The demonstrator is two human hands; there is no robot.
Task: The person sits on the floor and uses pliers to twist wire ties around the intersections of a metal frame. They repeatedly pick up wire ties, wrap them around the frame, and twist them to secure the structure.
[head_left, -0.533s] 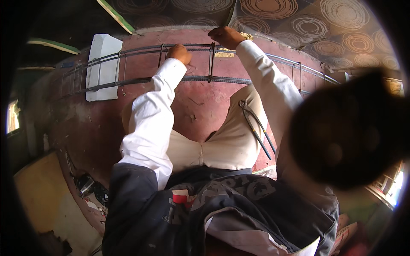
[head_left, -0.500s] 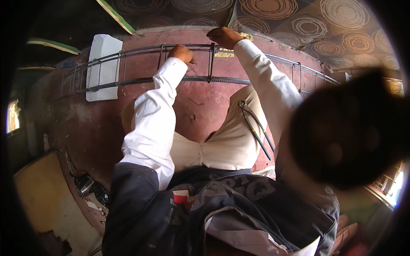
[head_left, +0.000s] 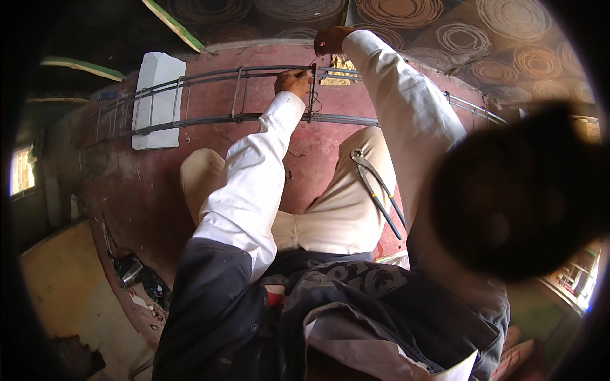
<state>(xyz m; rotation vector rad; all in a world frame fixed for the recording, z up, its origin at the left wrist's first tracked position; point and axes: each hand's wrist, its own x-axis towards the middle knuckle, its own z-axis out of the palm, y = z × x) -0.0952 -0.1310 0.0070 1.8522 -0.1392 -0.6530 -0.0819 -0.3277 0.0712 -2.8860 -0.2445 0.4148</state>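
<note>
A steel rebar cage (head_left: 210, 119) of long bars and square stirrups lies across in front of me. My left hand (head_left: 293, 82) is closed at its far bars, beside an upright stirrup (head_left: 312, 95), with its fingertips pinched on a thin tie wire (head_left: 319, 101) that curls round there. Just beyond the cage my right hand (head_left: 332, 41) is raised, its fingers drawn together; a fine strand of wire seems to run from them down to the stirrup, though the fingertips are partly hidden. Pincers (head_left: 375, 184) with dark, yellow-marked handles rest on my right thigh.
A white block (head_left: 157, 101) sits under the cage's left part. Yellow crumpled material (head_left: 340, 70) lies by the far bars on the reddish floor (head_left: 254, 143). A circle-patterned carpet (head_left: 438, 38) lies beyond. A metal cup (head_left: 130, 270) is at lower left; a dark blurred shape covers the right.
My left hand has moved right along the bars to the stirrup. My right hand has risen slightly away from the cage, uncovering the yellow material. A wire curl now shows at the stirrup.
</note>
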